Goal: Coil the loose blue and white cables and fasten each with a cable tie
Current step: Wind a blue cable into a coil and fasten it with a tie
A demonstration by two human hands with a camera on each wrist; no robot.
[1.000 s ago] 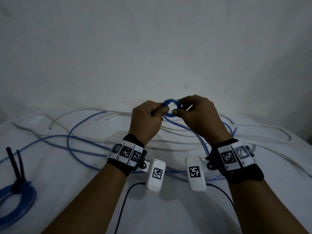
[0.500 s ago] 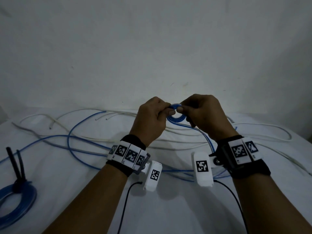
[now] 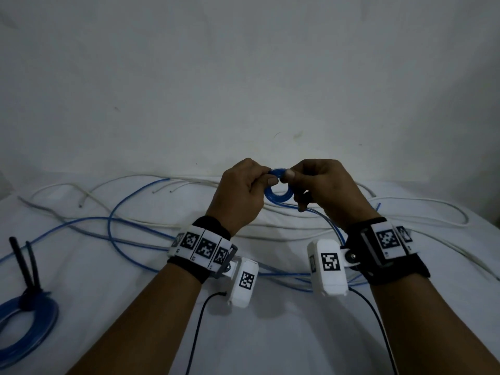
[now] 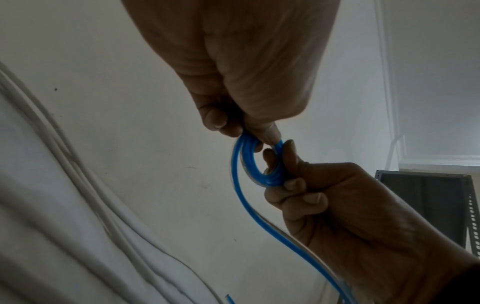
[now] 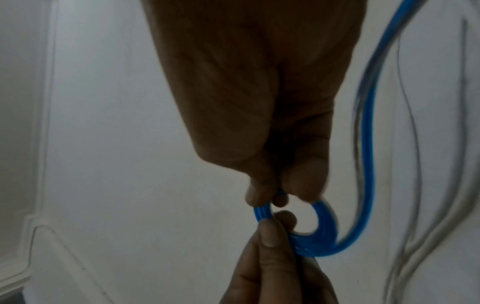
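Both hands hold the small blue coil (image 3: 278, 190) up above the middle of the sheet-covered surface, left hand (image 3: 240, 193) pinching its upper left, right hand (image 3: 324, 190) clamped on its right, while the loose blue tail (image 3: 328, 226) trails down under the right wrist, nearer that hand for the next wrap.

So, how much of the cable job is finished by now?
Done: one blue coil lies tied with a black tie. In hand: the left hand and right hand pinch a small blue coil, its tail still loose. Left: tying it, plus the white cables on the sheet.
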